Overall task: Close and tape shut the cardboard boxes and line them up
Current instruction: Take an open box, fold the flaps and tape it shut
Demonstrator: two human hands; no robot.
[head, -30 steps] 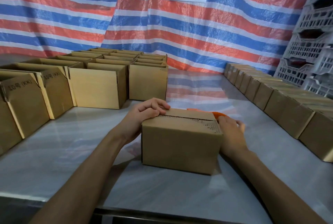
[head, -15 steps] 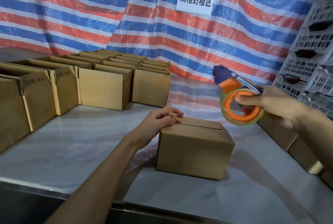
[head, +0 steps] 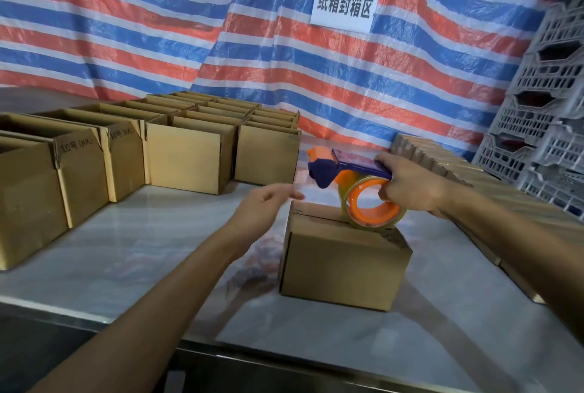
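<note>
A small closed cardboard box (head: 341,266) stands on the pale table in front of me, its top flaps folded down. My right hand (head: 407,187) grips an orange and purple tape dispenser (head: 357,193) and holds it just over the box's top, the tape roll low against the flaps. My left hand (head: 268,203) hovers to the left of the box's far corner, fingers stretched out and blurred, touching nothing that I can make out.
Several open cardboard boxes (head: 189,152) stand in rows at the left and back. A line of closed boxes (head: 442,165) runs along the right side. Grey plastic crates (head: 550,102) are stacked at far right. The table's metal front edge (head: 221,348) lies near me.
My right hand has brought the tape dispenser down from mid-air to the box's top. My left hand has lifted off the box's flaps and now hovers beside it.
</note>
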